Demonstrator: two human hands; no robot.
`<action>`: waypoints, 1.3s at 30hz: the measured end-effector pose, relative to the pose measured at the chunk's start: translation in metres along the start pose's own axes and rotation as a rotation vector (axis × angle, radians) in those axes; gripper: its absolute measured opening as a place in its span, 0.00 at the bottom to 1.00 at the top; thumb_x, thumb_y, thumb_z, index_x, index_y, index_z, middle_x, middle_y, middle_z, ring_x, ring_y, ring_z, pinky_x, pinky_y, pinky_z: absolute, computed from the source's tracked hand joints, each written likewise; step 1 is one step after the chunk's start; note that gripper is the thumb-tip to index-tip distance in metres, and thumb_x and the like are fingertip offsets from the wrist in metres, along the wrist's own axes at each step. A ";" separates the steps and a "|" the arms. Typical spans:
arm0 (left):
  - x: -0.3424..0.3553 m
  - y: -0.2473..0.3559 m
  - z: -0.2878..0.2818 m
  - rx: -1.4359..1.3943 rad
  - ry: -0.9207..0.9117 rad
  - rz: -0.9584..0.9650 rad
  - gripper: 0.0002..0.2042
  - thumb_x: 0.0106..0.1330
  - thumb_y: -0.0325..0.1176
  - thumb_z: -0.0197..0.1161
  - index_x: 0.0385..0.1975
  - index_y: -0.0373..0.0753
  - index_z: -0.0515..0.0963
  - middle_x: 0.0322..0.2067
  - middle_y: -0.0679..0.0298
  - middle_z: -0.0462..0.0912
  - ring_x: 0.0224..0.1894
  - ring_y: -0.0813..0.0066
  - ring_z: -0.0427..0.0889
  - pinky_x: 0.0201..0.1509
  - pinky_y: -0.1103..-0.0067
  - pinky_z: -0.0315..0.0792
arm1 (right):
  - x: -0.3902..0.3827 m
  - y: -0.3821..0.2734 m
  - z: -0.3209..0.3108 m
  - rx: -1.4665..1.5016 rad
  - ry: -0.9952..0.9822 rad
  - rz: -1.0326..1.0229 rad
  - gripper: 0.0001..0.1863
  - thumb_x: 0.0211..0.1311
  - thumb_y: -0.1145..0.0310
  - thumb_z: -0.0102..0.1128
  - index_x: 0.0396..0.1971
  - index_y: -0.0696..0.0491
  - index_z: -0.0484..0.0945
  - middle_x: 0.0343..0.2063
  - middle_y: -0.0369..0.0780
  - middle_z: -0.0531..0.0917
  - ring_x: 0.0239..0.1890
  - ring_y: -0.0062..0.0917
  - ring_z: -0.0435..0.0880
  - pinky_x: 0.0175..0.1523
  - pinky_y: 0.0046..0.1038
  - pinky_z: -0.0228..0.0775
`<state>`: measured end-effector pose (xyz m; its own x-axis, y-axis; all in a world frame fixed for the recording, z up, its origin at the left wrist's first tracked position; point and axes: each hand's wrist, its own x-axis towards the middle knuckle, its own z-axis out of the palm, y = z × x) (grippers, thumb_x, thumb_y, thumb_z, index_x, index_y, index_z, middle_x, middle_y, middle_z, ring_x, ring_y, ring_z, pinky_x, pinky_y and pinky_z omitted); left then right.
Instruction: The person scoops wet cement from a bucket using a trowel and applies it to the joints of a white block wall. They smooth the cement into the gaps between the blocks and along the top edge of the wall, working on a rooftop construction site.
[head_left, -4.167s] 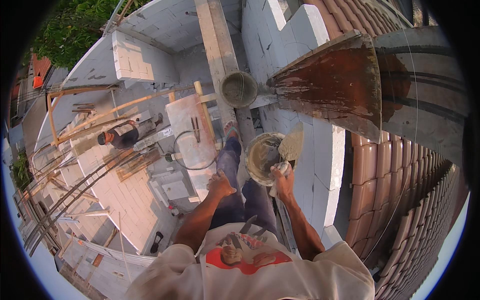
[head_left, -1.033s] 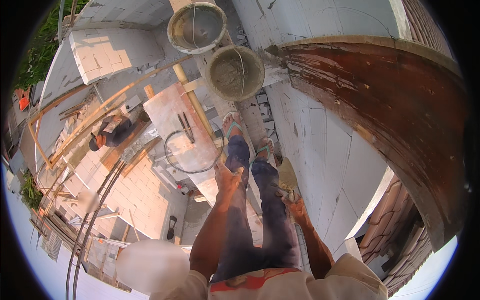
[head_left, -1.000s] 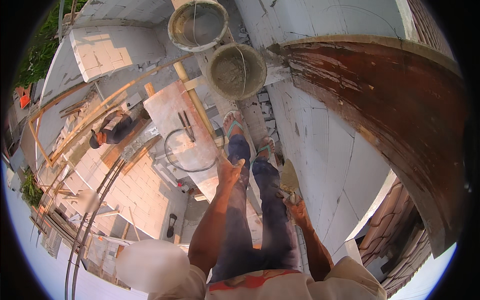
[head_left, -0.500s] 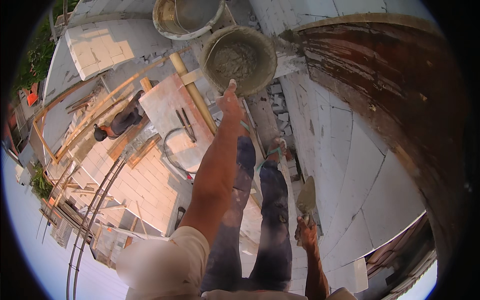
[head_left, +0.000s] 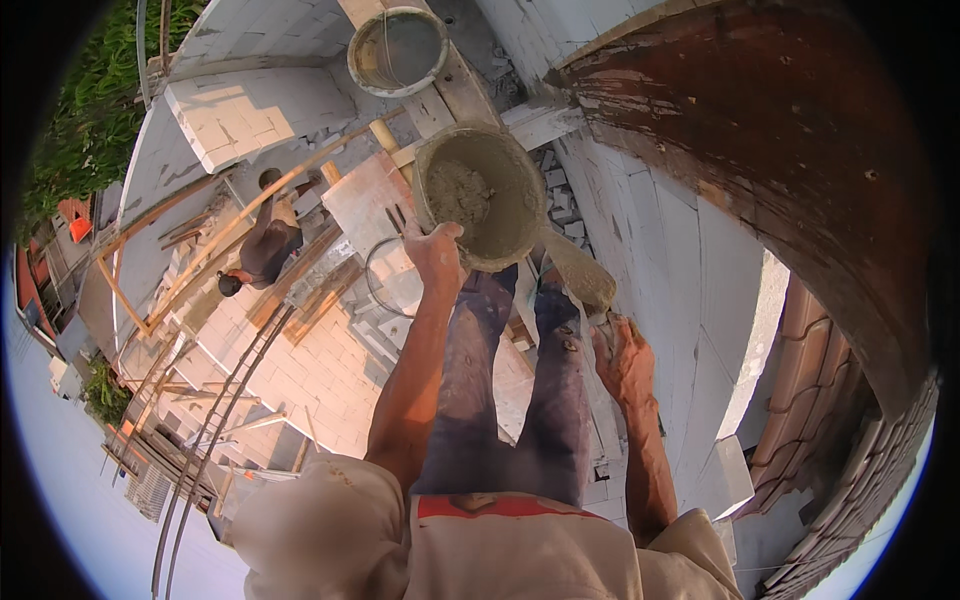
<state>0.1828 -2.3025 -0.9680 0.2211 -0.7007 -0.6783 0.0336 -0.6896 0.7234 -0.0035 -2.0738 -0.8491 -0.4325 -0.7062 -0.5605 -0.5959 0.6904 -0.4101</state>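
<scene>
Mortar-smeared work on a high scaffold, catalogued from the wearer outward.

1. Right hand [head_left: 622,358]: closed round the handle of a trowel [head_left: 580,275]; the blade points up and away, its face coated with grey mortar. It sits just right of the bucket, not touching it as far as can be seen.

2. Left hand [head_left: 437,255]: arm stretched forward, fingers clamped on the near rim of the mortar bucket [head_left: 480,195]. The hands are apart, one on each side of the wearer's dark-trousered legs.

3. Mortar bucket: round, crusted inside, tipped toward the camera so its interior shows. A lump of wet mortar lies against the far left wall; most of the bottom is scraped down to a thin film. Judgement: the batch looks largely used, with a modest amount left to draw.

4. White block wall [head_left: 660,240]: runs up the right side beside the legs, under a dark reddish-brown timber beam [head_left: 760,130]. Which joints are fresh is too small to tell, so progress on the wall itself cannot be read.

5. Second bucket [head_left: 398,50]: further along a plank, upright; its contents cannot be made out.

6. Below left: another person [head_left: 262,250] bent over among timber battens, stacked pale blocks and a loop of hose [head_left: 378,285].

7. Clay roof tiles [head_left: 830,380]: far right, lower edge.
</scene>
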 end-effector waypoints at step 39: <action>-0.452 0.119 -0.005 0.142 -0.946 0.276 0.16 0.42 0.12 0.57 0.33 0.34 0.71 0.29 0.62 0.80 0.27 0.78 0.78 0.32 0.80 0.75 | -0.311 0.044 -0.139 0.549 0.134 -0.066 0.19 0.60 0.59 0.64 0.43 0.60 0.84 0.30 0.59 0.84 0.37 0.53 0.85 0.45 0.47 0.77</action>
<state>0.0916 -2.0665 -0.5748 -0.6667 -0.6542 -0.3572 -0.0327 -0.4531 0.8909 0.0112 -1.8452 -0.5928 -0.5099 -0.7394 -0.4396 -0.2010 0.5993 -0.7749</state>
